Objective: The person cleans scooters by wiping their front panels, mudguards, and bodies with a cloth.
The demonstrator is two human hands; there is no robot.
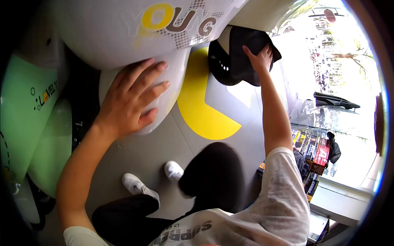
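Observation:
A large glossy white body panel [111,37] lettered "YOUNG", apparently part of a scooter, fills the top. My left hand [129,98] is spread over the smaller rounded white panel [172,82] below it, fingers apart. My right hand [262,59] rests on a smooth black flap-like part [244,57] at the right end of the white body. Its thumb stands away from the fingers, and the fingertips lie near the part's edge. A dark round part [219,65] with small white marks shows beside the flap. The undersides of both hands are hidden.
Green scooter panels [37,98] marked "LOVELY" stand at the left. A yellow shape [205,119] marks the grey floor [164,139]. Stacked boxes [316,153] stand at the right, by a bright window [336,57]. My white shoes [137,184] are below.

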